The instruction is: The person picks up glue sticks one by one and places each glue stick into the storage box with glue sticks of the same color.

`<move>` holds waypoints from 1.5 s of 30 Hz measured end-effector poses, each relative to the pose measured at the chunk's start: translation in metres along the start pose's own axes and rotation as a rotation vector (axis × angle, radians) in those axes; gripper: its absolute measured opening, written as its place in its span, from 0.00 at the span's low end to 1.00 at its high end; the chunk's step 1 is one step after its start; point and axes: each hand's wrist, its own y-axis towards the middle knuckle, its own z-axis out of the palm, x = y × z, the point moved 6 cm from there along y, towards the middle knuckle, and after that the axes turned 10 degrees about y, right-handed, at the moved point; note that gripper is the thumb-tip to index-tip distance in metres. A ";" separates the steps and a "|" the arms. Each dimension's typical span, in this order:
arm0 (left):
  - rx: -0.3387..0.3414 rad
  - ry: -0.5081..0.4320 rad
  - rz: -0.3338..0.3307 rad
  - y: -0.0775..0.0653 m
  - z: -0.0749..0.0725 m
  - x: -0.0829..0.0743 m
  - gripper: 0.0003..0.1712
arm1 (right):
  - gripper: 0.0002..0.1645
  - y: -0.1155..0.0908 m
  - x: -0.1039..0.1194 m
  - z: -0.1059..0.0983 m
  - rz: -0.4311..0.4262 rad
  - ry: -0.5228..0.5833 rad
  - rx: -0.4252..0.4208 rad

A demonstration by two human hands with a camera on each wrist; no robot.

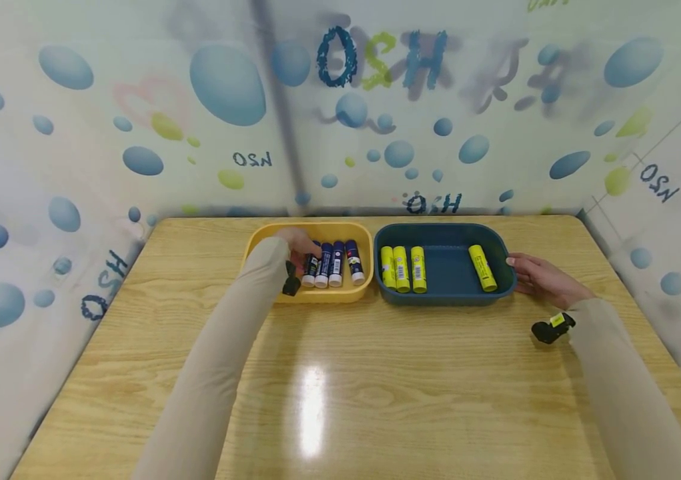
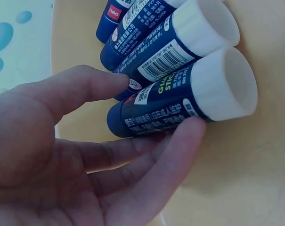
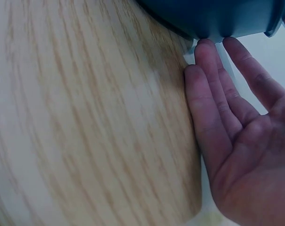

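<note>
In the yellow tray (image 1: 340,295), my left hand (image 1: 298,248) has its thumb and fingers on either side of a dark blue glue stick (image 2: 156,106) with a white end. Its thumb tip also overlaps the neighbouring glue stick (image 2: 163,61) in the left wrist view. Several such sticks lie side by side there, one glue stick (image 1: 355,261) a little apart on the right. My right hand (image 1: 547,280) is at the right end of the dark blue tray (image 1: 448,299), its fairly straight fingers (image 3: 208,61) touching the outer wall.
Inside the dark blue tray are several yellow glue sticks: a group (image 1: 401,269) at its left and a lone yellow stick (image 1: 483,268) at its right. Both trays stand side by side near the back edge of the wooden table (image 1: 412,380), before a patterned wall covering (image 1: 400,120).
</note>
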 end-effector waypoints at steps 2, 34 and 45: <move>-0.007 0.004 -0.004 -0.001 -0.001 0.000 0.27 | 0.47 0.001 0.000 0.000 -0.002 -0.002 0.002; -0.028 0.189 0.135 -0.037 -0.010 0.015 0.26 | 0.48 -0.001 -0.002 0.002 -0.010 0.020 0.020; -0.088 0.154 0.198 -0.043 -0.008 0.029 0.25 | 0.48 -0.001 -0.002 0.002 -0.011 0.046 0.017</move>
